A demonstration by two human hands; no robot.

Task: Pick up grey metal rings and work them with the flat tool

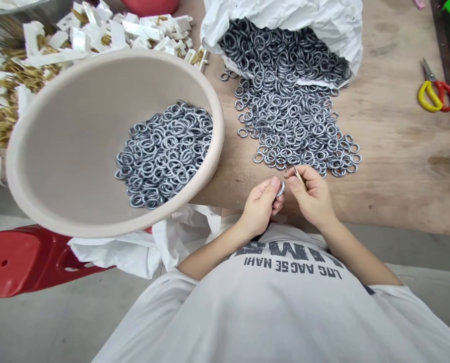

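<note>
Between thumb and fingers, my left hand (261,204) pinches one grey ring (281,188) at the table's front edge. Just to its right, my right hand (312,195) is closed around a thin tan pointed tool (300,178); its exact kind is unclear. The tool's tip sits a little apart from the ring. Beyond my hands spreads a heap of loose grey rings (293,121), spilling from a white sack (285,12). A large beige basin (58,126) on the left holds a pile of similar rings (168,151).
White and gold-coloured parts (96,30) lie heaped behind the basin. Scissors (436,91) with yellow and red handles rest at the table's right side. A red stool (16,259) stands below the basin, near a white cloth or bag (134,254). Something red (149,6) is at the back.
</note>
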